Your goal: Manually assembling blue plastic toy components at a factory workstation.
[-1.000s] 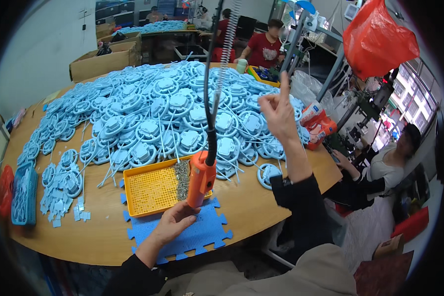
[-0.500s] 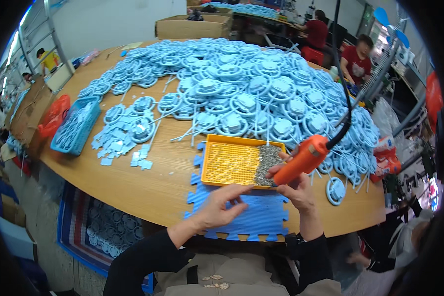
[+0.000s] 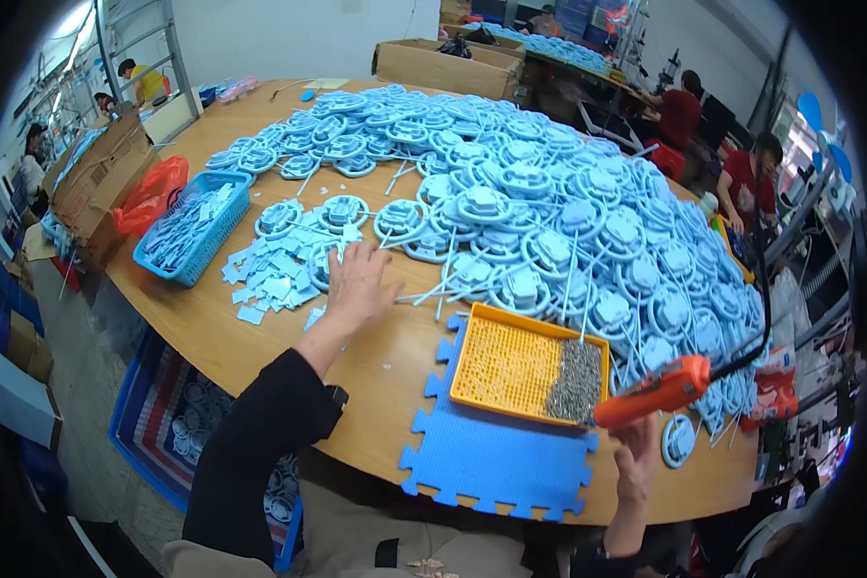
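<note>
My left hand (image 3: 358,289) reaches over the left part of the table with its fingers spread, and nothing shows in it. Beside and partly under it lie small flat light-blue plastic pieces (image 3: 270,275) and a few round light-blue parts (image 3: 342,212). My right hand (image 3: 636,458) is closed at the underside of an orange electric screwdriver (image 3: 653,390), whose black cord runs up to the right; some of its fingers are hidden. The screwdriver's tip end is near the right corner of a yellow tray (image 3: 458,376). Small metal screws (image 3: 576,380) are heaped in the tray's right end.
A large heap of round light-blue parts with sticks (image 3: 549,250) covers the far side. The yellow tray rests on a blue foam mat (image 3: 501,462). At left stand a blue basket (image 3: 197,246) of light-blue pieces and a red bag (image 3: 154,193). Co-workers sit behind.
My left hand has moved from in front of the tray to the left, out over the small flat pieces. My right hand and the screwdriver have drawn away from the tray. The view has shifted.
</note>
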